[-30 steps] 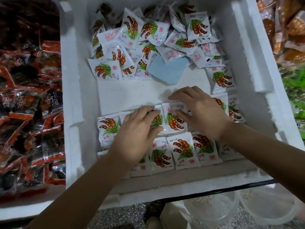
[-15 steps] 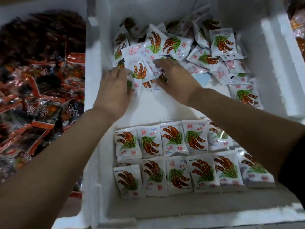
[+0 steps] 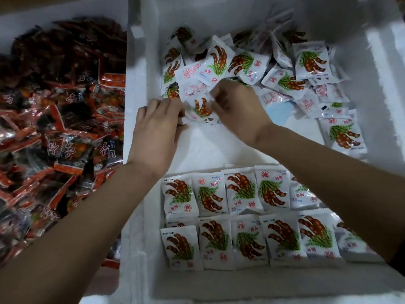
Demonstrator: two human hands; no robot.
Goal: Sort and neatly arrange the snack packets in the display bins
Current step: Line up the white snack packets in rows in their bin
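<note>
A white foam bin [image 3: 135, 194] holds small white snack packets printed with brown pods and green leaves. Two neat rows of packets [image 3: 241, 216] lie flat at the near end. A loose heap of the same packets [image 3: 258, 64] fills the far end. Both my hands are at the near edge of the heap. My left hand [image 3: 156, 130] and my right hand [image 3: 235, 106] pinch one packet [image 3: 200, 108] between them, its left and right edges hidden under my fingers.
A second bin on the left is full of red and black snack packets [image 3: 54, 119]. A pale blue sheet [image 3: 278, 110] shows under the heap. Bare white floor [image 3: 208, 148] of the bin lies between the heap and the rows.
My hands left the near rows, reached to the far heap and took hold of one packet. The camera moved closer and to the right over the bin.
</note>
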